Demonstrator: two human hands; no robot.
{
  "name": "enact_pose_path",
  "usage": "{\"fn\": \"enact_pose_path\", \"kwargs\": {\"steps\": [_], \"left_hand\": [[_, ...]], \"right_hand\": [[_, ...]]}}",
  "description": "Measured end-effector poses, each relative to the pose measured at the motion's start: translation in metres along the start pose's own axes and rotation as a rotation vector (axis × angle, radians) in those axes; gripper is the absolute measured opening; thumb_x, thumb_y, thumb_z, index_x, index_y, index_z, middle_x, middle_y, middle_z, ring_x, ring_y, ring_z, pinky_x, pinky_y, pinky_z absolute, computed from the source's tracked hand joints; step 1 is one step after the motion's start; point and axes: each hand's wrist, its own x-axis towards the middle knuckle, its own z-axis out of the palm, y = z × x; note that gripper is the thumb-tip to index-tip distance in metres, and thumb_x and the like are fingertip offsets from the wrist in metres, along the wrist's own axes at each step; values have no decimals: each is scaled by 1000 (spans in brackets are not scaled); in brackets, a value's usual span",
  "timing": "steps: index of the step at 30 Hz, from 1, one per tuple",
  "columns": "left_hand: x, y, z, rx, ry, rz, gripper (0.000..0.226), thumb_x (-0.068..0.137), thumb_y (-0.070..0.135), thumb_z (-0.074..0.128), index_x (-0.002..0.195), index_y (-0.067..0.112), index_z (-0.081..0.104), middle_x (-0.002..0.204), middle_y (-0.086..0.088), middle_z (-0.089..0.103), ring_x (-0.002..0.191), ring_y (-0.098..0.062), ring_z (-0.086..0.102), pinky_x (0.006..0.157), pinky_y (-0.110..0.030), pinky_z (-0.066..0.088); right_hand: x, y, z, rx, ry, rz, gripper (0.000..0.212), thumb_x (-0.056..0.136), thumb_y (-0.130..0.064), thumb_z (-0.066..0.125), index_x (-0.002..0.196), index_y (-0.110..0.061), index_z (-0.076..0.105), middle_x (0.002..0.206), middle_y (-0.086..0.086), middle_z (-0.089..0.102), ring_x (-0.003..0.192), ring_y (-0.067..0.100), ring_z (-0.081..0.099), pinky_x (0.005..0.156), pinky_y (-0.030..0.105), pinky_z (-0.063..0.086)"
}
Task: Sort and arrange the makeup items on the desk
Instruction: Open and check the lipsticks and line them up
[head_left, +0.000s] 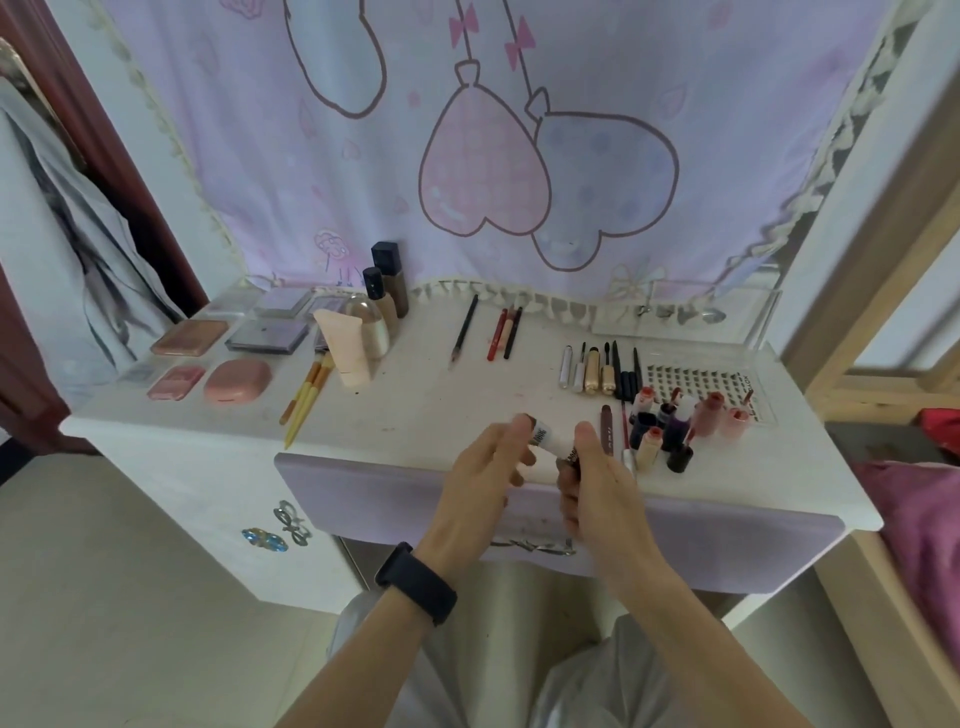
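Left grip (483, 467) pinching white tube (548, 440) at upper end; right grip (605, 480) curled round dark lower end, over desk (415, 395).

desk (415, 395): matt white, scuffed | curtain (519, 156): printed cloth | compact (237, 381): smooth pink plastic

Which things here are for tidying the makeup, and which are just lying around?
For the job: white tube, held by left hand and right hand; pencils; yellow brushes; pink compacts; foundation bottles; lip glosses.
Just lying about: balloon curtain; black wristband; grey garment; pink bedding.
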Motion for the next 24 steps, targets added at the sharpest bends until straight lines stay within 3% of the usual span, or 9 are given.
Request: {"fn": "enact_pose_path", "kwargs": {"steps": [2, 4, 7, 13, 17, 21, 24], "left_hand": [[-2, -6, 2, 81, -11, 50, 37, 86, 62, 64, 100, 29, 69, 104, 14, 63, 88, -2, 62, 79, -24, 49], [-3, -9, 2, 84, 52, 84, 28, 83, 51, 68, 102, 30, 71, 108, 13, 65, 93, -3, 64, 85, -29, 51], [-4, -9, -4, 47, 29, 91, 17, 92, 41, 67, 102, 28, 70, 100, 11, 72, 96, -5, 65, 85, -25, 48], [4, -9, -17, 41, 43, 124, 12, 97, 28, 61, 108, 23, 60, 95, 5, 74, 95, -9, 68, 82, -28, 52], [8, -8, -24, 158, -3, 201, 7, 97, 27, 61, 104, 28, 62, 94, 5, 69, 93, -17, 66, 79, -31, 53], [8, -7, -16, 331, -9, 343, 13, 100, 39, 50, 95, 30, 58, 82, 9, 63, 75, -12, 59, 64, -21, 47], [9, -11, -7, 542, 163, 437, 36, 101, 49, 28, 73, 31, 41, 58, 8, 42, 54, -13, 40, 49, -19, 31]], "right_hand": [[2, 4, 2, 107, 0, 183, 56, 98, -66, 41, 66, -22, 54, 52, -7, 34, 42, 10, 28, 38, 23, 27], [2, 6, 4, 111, -55, 232, 57, 101, -62, 39, 68, -18, 57, 51, -6, 34, 40, 9, 27, 36, 21, 26], [0, 7, 3, -16, -165, 206, 59, 100, -63, 40, 69, -17, 62, 53, -5, 43, 40, 7, 33, 38, 20, 30], [4, 0, -14, -139, -108, 45, 53, 95, -64, 47, 86, -14, 66, 60, -7, 52, 44, 9, 42, 41, 24, 36], [9, -13, -16, -213, -149, -17, 64, 88, -79, 37, 73, -23, 62, 59, -7, 50, 46, 7, 40, 41, 17, 32], [13, -13, -12, -241, -220, -70, 58, 95, -72, 39, 58, -29, 52, 55, -9, 40, 47, 10, 32, 47, 25, 28], [11, -6, -8, -199, -236, -118, 51, 95, -69, 43, 61, -32, 49, 58, -10, 37, 50, 10, 32, 52, 31, 29]]}}
